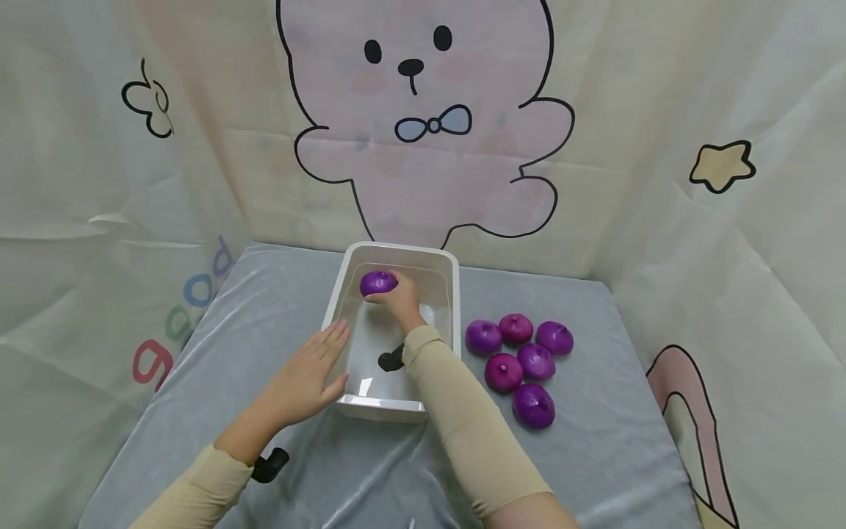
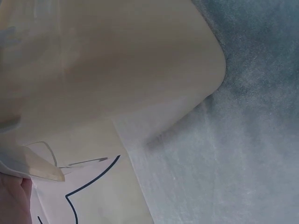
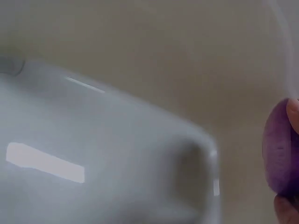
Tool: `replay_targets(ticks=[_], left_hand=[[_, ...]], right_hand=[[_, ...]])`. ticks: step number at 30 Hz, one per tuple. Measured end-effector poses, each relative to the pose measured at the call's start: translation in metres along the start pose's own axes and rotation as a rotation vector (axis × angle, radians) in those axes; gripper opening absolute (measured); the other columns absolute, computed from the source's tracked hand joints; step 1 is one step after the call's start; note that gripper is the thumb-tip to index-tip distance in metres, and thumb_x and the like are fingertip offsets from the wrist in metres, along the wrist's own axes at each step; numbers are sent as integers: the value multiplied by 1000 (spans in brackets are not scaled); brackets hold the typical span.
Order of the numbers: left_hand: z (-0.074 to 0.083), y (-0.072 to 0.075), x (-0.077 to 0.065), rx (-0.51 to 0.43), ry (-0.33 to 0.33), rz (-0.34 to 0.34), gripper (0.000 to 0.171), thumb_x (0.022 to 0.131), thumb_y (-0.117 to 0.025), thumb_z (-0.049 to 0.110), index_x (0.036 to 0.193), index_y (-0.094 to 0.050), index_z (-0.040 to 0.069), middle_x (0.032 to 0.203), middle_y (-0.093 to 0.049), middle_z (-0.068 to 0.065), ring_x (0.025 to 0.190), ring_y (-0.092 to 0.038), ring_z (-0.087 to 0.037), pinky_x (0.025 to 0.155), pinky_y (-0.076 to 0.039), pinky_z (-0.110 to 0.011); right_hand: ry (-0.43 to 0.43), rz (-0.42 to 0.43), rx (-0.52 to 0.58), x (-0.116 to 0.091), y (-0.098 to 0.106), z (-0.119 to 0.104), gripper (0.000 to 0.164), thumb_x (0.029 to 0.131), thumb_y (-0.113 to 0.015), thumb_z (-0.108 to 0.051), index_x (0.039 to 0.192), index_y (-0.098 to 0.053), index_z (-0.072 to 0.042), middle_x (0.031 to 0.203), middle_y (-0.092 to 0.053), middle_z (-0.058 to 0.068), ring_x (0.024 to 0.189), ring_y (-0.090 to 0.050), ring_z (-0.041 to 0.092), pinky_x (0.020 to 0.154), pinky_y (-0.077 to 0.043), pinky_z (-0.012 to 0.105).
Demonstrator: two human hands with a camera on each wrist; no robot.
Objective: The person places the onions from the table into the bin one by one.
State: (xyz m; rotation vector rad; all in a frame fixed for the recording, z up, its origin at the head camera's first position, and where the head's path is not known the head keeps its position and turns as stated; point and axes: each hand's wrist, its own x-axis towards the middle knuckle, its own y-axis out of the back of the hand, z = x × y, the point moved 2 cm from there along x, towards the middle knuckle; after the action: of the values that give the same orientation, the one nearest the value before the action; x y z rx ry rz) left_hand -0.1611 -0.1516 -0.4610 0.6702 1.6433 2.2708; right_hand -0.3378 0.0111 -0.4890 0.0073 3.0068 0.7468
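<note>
A white plastic bin (image 1: 403, 400) stands on the cloth-covered table. Inside its far left part, my right hand (image 1: 400, 297) grips a shiny purple onion (image 1: 377, 283) between thumb and fingers. The right wrist view catches that onion (image 3: 279, 148) at its right edge, with fingertips above and below it. My left hand (image 1: 305, 376) lies with straight fingers against the bin's left rim. Most of the left wrist view is the bin's outer wall (image 2: 117, 60), and only part of the hand shows in its lower left corner.
Several purple onions, among them a nearer one (image 1: 533, 406) and a redder one (image 1: 504, 372), sit in a group right of the bin. Grey cloth (image 1: 595, 441) covers the table. A printed curtain (image 1: 429, 198) hangs behind and at both sides.
</note>
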Motion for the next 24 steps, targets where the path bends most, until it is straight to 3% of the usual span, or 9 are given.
replay_targets(ticks=[6, 11, 17, 24], left_hand=[[0, -2, 0, 5, -13, 11, 70, 94, -57, 31, 150, -36, -7, 160, -33, -19, 150, -30, -36, 122, -29, -51], [-1, -1, -1, 21, -13, 18, 70, 94, -56, 31, 150, -36, -6, 159, -35, -18, 149, -32, -35, 121, -30, -50], [0, 0, -2, 44, -19, 24, 70, 94, -56, 32, 150, -37, -6, 158, -37, -19, 148, -33, -36, 121, -31, -49], [1, -1, -3, 41, -17, 22, 71, 94, -56, 33, 150, -36, -6, 159, -36, -18, 149, -33, -35, 121, -30, -49]], right_hand=[[-48, -41, 15, 1, -15, 24, 86, 64, -91, -8, 141, -54, -2, 142, -57, 19, 136, -52, 34, 118, -38, 44], [8, -83, -5, 9, -26, 42, 88, 57, -95, -11, 137, -57, -1, 137, -61, 20, 130, -56, 34, 114, -43, 43], [-6, -150, -38, 13, -34, 50, 88, 59, -94, -7, 137, -55, 2, 138, -59, 22, 132, -54, 36, 116, -40, 45], [5, -173, -112, 15, -40, 57, 90, 61, -92, -7, 140, -49, 4, 139, -57, 24, 131, -54, 38, 116, -40, 47]])
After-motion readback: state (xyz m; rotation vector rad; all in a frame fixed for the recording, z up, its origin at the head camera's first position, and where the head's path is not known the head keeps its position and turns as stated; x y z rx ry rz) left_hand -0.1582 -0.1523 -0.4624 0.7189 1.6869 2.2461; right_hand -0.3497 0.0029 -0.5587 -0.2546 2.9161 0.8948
